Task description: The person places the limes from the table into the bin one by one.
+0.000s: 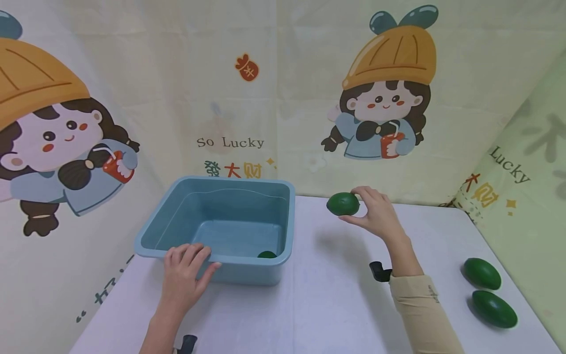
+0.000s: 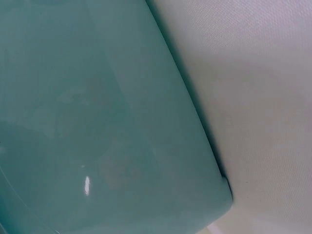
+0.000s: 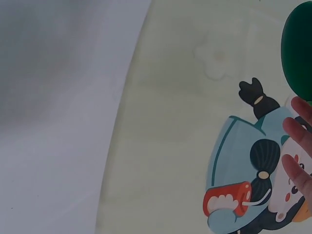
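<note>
In the head view a light blue plastic basin (image 1: 247, 273) stands left of centre on the white-covered table. My left hand (image 1: 185, 273) grips its near rim, fingers hooked over the edge and thumb along the outer wall. The basin's smooth side (image 2: 97, 97) fills much of the left wrist view. Raised above the table right of the basin, my right hand (image 1: 376, 211) pinches a dark green lime (image 1: 343, 203) between thumb and fingers. That lime (image 3: 298, 53) is cut off at the right wrist view's edge. Another lime (image 1: 267, 254) lies inside the basin, mostly hidden by the near rim.
Two more green fruits, one (image 1: 482, 273) behind the other (image 1: 494, 309), lie near the table's right edge. A cream cloth backdrop (image 1: 300, 98) with cartoon figures hangs behind the table and along both sides. Dark straps with camera mounts sit at both wrists.
</note>
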{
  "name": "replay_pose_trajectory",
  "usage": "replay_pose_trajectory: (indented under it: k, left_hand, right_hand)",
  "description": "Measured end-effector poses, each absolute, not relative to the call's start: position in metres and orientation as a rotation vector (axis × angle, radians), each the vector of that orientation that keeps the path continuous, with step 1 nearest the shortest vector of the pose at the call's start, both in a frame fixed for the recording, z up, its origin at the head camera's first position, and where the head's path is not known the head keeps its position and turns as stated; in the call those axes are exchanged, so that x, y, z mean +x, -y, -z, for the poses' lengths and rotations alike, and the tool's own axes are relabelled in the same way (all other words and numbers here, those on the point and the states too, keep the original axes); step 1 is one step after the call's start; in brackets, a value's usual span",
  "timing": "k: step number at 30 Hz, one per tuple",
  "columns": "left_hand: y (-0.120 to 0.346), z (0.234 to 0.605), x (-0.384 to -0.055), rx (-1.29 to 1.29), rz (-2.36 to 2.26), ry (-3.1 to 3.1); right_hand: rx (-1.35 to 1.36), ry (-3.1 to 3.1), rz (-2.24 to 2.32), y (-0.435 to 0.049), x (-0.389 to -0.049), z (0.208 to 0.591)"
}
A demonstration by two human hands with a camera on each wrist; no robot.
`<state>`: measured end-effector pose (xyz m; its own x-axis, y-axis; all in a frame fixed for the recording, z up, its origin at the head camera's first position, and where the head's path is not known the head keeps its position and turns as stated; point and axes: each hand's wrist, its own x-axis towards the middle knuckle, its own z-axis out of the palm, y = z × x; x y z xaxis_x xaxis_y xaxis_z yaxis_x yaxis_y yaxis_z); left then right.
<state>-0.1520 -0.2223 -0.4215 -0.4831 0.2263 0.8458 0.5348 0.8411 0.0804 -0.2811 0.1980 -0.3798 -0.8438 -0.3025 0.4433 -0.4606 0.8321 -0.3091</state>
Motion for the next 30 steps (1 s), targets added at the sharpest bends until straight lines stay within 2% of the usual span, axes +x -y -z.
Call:
replay_pose_trajectory:
  k: [30]
  left_hand:
    - [0.223,0.418,-0.154,-0.562,0.415,2.086]
  right_hand:
    - [0.692,2.625,-0.572,-0.164,-0.291,0.358]
